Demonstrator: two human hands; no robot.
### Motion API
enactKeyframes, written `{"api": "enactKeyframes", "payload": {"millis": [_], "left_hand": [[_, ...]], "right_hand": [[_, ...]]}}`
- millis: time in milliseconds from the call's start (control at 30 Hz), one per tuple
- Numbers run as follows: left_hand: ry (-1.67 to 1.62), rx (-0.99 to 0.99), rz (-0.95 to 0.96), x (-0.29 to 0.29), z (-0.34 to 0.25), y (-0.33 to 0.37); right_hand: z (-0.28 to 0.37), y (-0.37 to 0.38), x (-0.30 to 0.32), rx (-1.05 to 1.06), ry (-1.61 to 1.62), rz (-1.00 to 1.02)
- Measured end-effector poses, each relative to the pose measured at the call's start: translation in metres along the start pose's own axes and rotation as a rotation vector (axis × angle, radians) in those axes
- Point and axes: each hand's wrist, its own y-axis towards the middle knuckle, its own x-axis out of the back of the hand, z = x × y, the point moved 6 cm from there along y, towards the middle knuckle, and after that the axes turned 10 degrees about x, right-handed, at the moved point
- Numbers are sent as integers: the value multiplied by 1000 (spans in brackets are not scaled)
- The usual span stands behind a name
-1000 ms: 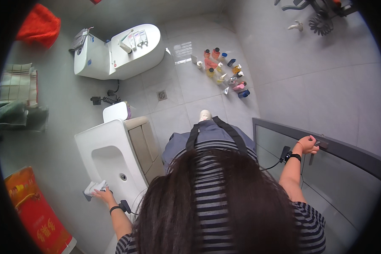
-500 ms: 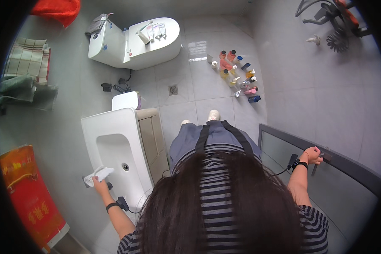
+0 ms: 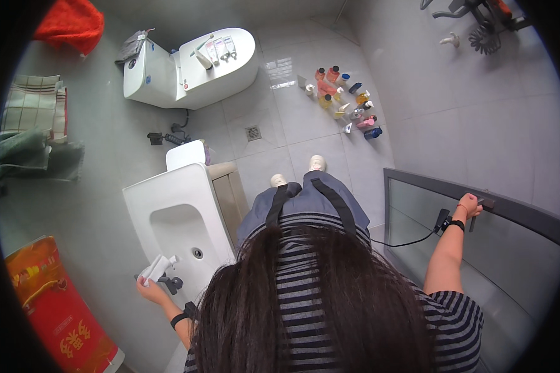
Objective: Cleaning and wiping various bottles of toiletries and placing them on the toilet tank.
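My left hand [image 3: 148, 291] is closed on a white tube-like item [image 3: 158, 267] with a small narrow end, held over the back edge of the white washbasin [image 3: 132, 198]. Right beside it is the dark basin tap [image 3: 171, 283]. My right hand [image 3: 470, 205] is wrapped round the metal handle [image 3: 473, 224] of a grey-framed glass door [image 3: 417, 198]. The drain [image 3: 197, 253] shows in the bowl. Fingers hide part of the white item, and its exact kind is unclear.
Bottles of several colours [image 3: 327, 88] stand on the tiled floor ahead. A white toilet [image 3: 239, 53] has several tubes [image 3: 221, 48] and a toothbrush-like thing on its lid. Towels [image 3: 34, 105] hang at the left. A red and orange bag [image 3: 62, 317] is at the lower left.
The view has shifted and turned slightly. The white item in my left hand has turned and now shows a narrow end. My right hand still grips the door handle.
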Motion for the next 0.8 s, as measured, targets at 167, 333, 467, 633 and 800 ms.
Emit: {"api": "enactKeyframes", "payload": {"millis": [167,333,467,633,800], "left_hand": [[-313,208,-29,-8,2,47],[-505,37,138,-37,-56,65],[-511,-24,211,-69,-168,15],[-179,-514,876,-150,-313,-110],[278,-848,1407,-230,-281,-170]], "right_hand": [[7,-1,3,42,-17,160],[9,-11,17,73,-80,114],[37,-31,40,151,-154,217],[34,-36,51,157,-63,165],[38,-40,52,94,179,52]]}}
